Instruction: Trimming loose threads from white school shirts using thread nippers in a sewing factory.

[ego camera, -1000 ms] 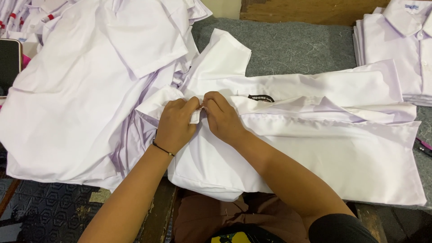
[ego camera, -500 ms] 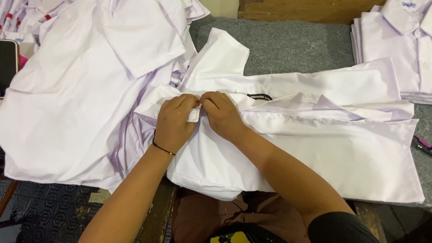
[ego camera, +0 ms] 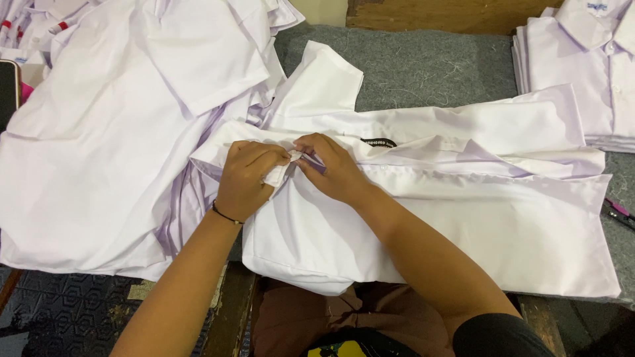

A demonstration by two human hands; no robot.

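Nearest the camera, two bare forearms reach forward over the table edge [ego camera: 231,311], the left wrist ringed by a thin dark bracelet [ego camera: 227,216]. The left hand [ego camera: 246,180] and right hand [ego camera: 331,166] meet fingertip to fingertip — both pinched shut on the collar [ego camera: 281,173] of a white shirt [ego camera: 430,225]. That shirt lies flat across the grey mat [ego camera: 423,66], stretching away to the right, with a small dark label [ego camera: 378,142] just beyond the right hand. To the left sprawls a loose heap of white shirts [ego camera: 99,145], touching the held shirt's edge. Farther off, at the top right — a neat stack of folded shirts [ego camera: 582,73], well apart from the hands.
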